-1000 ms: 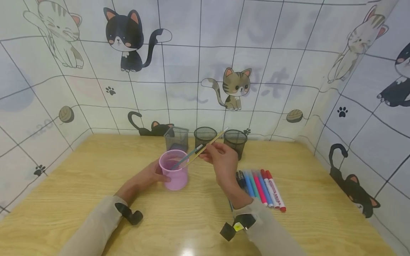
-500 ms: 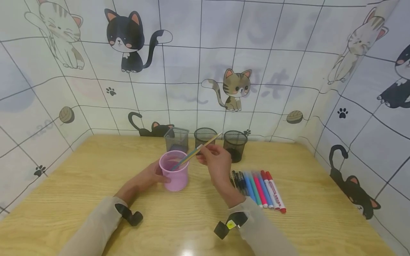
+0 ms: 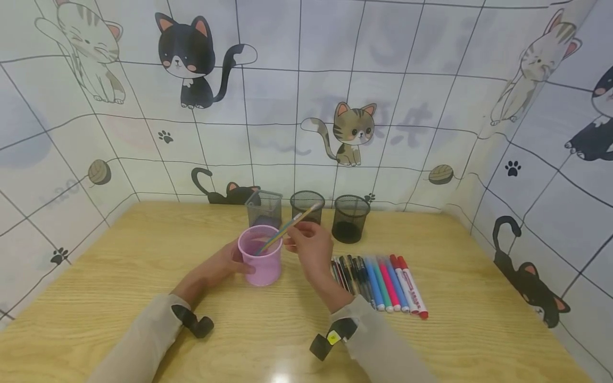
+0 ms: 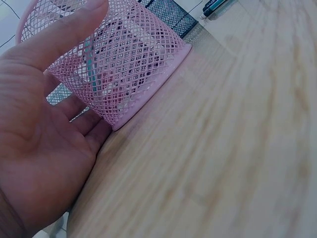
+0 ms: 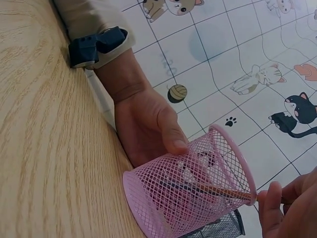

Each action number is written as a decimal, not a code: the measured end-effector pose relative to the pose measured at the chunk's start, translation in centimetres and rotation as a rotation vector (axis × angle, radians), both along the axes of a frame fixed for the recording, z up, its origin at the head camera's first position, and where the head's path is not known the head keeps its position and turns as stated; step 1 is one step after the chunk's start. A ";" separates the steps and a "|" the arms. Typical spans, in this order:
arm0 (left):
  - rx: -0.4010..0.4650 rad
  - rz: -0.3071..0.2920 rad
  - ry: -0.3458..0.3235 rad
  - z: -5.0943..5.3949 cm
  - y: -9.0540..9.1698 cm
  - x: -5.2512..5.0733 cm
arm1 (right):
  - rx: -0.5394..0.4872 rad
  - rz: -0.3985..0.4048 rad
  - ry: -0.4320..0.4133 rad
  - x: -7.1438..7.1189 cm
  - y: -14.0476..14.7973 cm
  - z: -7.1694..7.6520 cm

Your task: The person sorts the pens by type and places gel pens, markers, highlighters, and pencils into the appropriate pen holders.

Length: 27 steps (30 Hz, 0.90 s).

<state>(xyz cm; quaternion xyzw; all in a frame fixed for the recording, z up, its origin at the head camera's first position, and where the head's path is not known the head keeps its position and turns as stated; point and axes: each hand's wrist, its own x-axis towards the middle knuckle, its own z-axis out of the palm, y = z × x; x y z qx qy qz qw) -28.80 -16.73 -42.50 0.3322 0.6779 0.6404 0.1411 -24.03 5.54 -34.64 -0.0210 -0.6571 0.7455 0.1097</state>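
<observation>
My left hand [image 3: 231, 260] holds the pink mesh pen cup [image 3: 266, 270] upright on the table, thumb on the near side and fingers behind it. In the left wrist view, the thumb lies across the mesh wall [image 4: 143, 54]. My right hand [image 3: 313, 251] pinches a thin yellow pencil-like stick [image 3: 308, 211] with a pale tip, just above the cup's right rim. Its lower part is inside the cup, as the right wrist view shows through the mesh [image 5: 198, 148]. A teal stick [image 4: 91, 69] leans in the same cup, close beside the yellow one.
Behind the cup stand a grey square mesh holder [image 3: 265, 210] and two black round mesh holders [image 3: 308, 201], [image 3: 351, 218] against the cat-patterned wall covering [image 3: 268, 133]. Several dark pens [image 3: 355, 271] and coloured markers [image 3: 390, 282] lie in a row at the right on the wooden table [image 3: 258, 330].
My right hand has moved left and slightly down, and the yellow stick has slid lower into the cup. More dark pens show beside my right wrist. The left hand and cup have stayed put.
</observation>
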 end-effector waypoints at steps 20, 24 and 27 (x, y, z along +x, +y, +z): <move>-0.020 0.018 0.005 -0.1 -0.1 0.0 | 0.251 -0.057 0.026 -0.3 -1.2 -1.0; -0.018 0.017 0.006 -0.2 -0.2 -0.1 | 0.265 -0.062 0.031 -0.3 -1.4 -1.2; -0.016 0.019 0.003 -0.2 -0.2 -0.1 | 0.275 -0.067 0.029 -0.3 -1.4 -1.3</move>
